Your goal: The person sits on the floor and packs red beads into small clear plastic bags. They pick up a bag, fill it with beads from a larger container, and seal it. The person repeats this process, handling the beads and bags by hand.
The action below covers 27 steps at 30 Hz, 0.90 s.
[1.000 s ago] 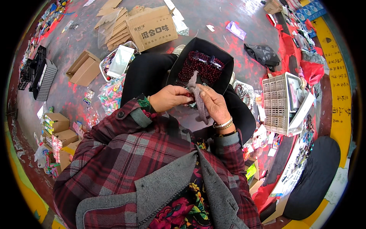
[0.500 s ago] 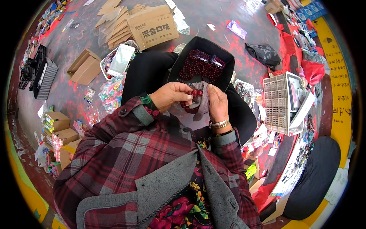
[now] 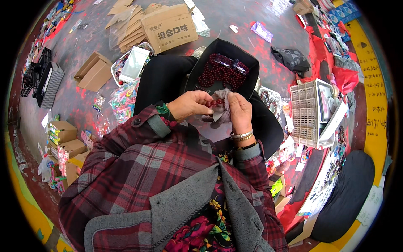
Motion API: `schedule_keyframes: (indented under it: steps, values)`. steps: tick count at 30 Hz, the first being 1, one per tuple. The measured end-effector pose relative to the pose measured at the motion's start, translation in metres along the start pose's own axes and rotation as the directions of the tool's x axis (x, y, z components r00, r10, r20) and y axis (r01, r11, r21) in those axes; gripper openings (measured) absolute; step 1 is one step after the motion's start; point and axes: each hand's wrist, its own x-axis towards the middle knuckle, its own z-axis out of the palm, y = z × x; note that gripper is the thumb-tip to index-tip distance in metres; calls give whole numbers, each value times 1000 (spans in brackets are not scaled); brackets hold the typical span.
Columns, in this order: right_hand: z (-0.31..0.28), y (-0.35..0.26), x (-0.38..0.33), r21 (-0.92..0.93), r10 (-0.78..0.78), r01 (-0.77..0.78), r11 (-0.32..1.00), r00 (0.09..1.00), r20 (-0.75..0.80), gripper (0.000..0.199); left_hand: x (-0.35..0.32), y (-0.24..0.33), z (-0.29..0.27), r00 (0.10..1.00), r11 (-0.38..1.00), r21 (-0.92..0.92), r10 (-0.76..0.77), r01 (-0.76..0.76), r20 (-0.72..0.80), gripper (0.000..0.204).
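Note:
My left hand pinches a short string of dark red beads and holds it at the mouth of a small grey cloth pouch. My right hand grips that pouch from the right side. Both hands hover over my lap, just in front of a black tray that rests on my knees and holds a heap of dark red bead strings.
A printed cardboard box and flattened cartons lie on the floor ahead. A white basket is at the left, a grey plastic crate at the right, small brown boxes at the far left, a black cushion lower right.
The pouch, held up and hanging long a second ago, is now bunched between both hands. My left hand has brought a red bead string to its mouth.

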Motion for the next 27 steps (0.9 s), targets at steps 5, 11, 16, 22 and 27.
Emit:
schedule_keyframes:
  steps: [5, 11, 16, 22, 27]
  values:
    - [-12, 4, 0, 73, 90, -100, 992, 988, 125, 25, 0, 2, -6, 997, 997, -17, 80, -80, -9, 17]
    - [-1, -31, -3, -288, -25, 138, 948, 931, 364, 20, 0, -2, -11, 995, 996, 63, 64, -69, 75, 14]
    - [0, -24, -6, -387, -46, 153, 910, 961, 271, 16, 3, -3, -9, 998, 998, 59, 14, -18, 56, 15]
    - [-4, -5, -2, -40, 107, -105, 994, 993, 58, 28, 0, 1, 0, 998, 998, 2, 55, -55, -22, 15]
    - [-9, -11, -3, -119, 23, -3, 993, 986, 164, 31, 2, -2, -7, 994, 991, 97, 87, -92, 60, 16]
